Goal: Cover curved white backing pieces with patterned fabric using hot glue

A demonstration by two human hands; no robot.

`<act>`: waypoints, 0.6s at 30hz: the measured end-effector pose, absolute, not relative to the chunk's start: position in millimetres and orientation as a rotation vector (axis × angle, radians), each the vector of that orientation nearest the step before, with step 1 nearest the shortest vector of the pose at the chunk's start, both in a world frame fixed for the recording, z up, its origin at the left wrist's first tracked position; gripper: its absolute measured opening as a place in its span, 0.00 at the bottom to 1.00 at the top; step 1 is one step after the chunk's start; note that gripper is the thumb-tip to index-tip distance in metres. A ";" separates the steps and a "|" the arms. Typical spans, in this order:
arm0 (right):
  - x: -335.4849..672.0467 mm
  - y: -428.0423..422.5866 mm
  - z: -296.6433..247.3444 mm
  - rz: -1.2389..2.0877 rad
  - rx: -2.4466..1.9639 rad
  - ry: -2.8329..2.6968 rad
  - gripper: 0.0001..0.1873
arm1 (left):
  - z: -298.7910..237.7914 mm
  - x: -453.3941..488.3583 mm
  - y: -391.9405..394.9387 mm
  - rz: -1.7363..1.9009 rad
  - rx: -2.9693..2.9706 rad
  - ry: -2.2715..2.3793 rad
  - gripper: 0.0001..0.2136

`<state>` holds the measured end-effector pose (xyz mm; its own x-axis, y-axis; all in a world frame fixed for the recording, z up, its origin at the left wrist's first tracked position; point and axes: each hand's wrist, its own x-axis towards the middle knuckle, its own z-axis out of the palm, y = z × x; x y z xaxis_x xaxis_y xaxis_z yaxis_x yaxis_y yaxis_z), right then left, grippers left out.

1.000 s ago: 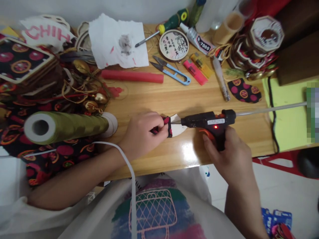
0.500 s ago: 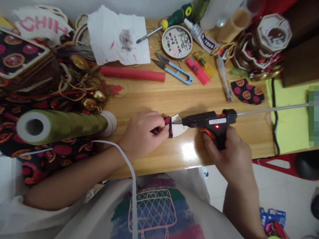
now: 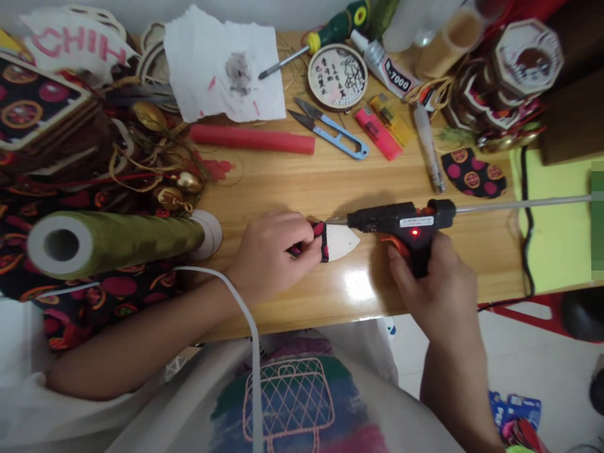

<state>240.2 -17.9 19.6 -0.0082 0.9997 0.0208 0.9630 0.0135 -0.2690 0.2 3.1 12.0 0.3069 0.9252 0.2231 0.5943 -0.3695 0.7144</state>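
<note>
Between the thumb and fingers of my left hand is a small piece of patterned black fabric, folded back over a white pointed backing piece. My right hand grips a black hot glue gun with its red light lit and my thumb near the orange trigger. The gun's metal nozzle lies at the upper edge of the white piece, close to my left fingertips; whether it touches is unclear. A long glue stick runs out of the gun's back.
Behind my hands lie a red stick, blue thread snips, two lighters, a pen and a fabric cutout. A green ribbon roll is at left. A black cord crosses yellow paper at right.
The glue gun's nozzle has moved from over the white piece up to its upper edge, baring more of its surface. My left hand keeps its hold.
</note>
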 end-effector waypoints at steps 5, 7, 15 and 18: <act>242.4 -19.1 20.3 0.299 -2.068 -2.081 0.15 | 12.8 0.0 2.8 0.836 2.066 1.353 0.12; 242.9 -19.3 21.5 0.281 -2.066 -2.085 0.15 | 12.8 0.1 2.9 0.828 2.061 1.360 0.12; 245.1 -18.4 24.0 0.269 -2.064 -2.123 0.16 | 12.2 -0.4 3.3 0.826 2.063 1.364 0.12; 244.2 -18.1 24.2 0.288 -2.068 -2.108 0.16 | 12.0 -0.5 3.1 0.830 2.063 1.358 0.12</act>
<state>244.2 -18.1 24.2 -0.0206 0.9997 -0.0114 0.9661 0.0170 -0.2577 -0.5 3.1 12.0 0.3063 0.9300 0.2032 0.6047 -0.3550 0.7130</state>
